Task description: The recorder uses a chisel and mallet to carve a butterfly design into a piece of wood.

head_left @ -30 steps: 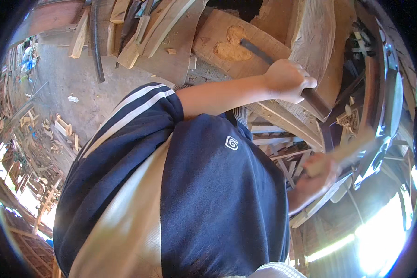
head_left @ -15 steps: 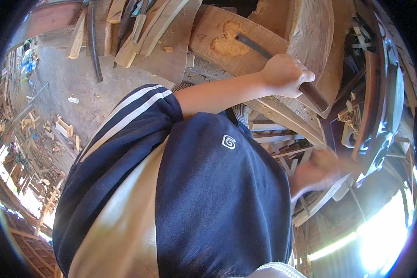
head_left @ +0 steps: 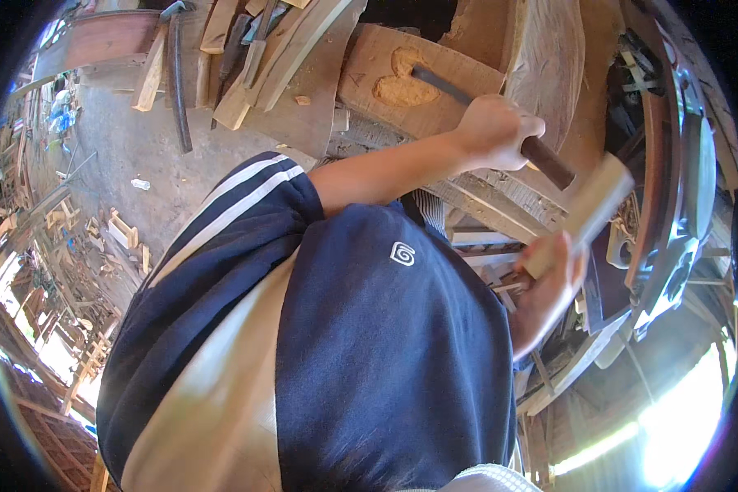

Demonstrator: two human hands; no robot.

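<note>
With left hand (head_left: 500, 135) curled closed around one chisel (head_left: 441, 85), and right hand (head_left: 553, 279) wrapped on one pale wooden bar (head_left: 586, 211), with fingers partly hidden. Probably stiff and moderately heavy to handle; best to take the chisel by its dark handle (head_left: 549, 162), away from the tip. With this tip at one two-lobed hollow (head_left: 403, 90) in one board (head_left: 449, 67).

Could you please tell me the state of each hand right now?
Left hand: closed, holding a chisel by its brown handle.
Right hand: closed, holding a pale wooden block near one end.
</note>
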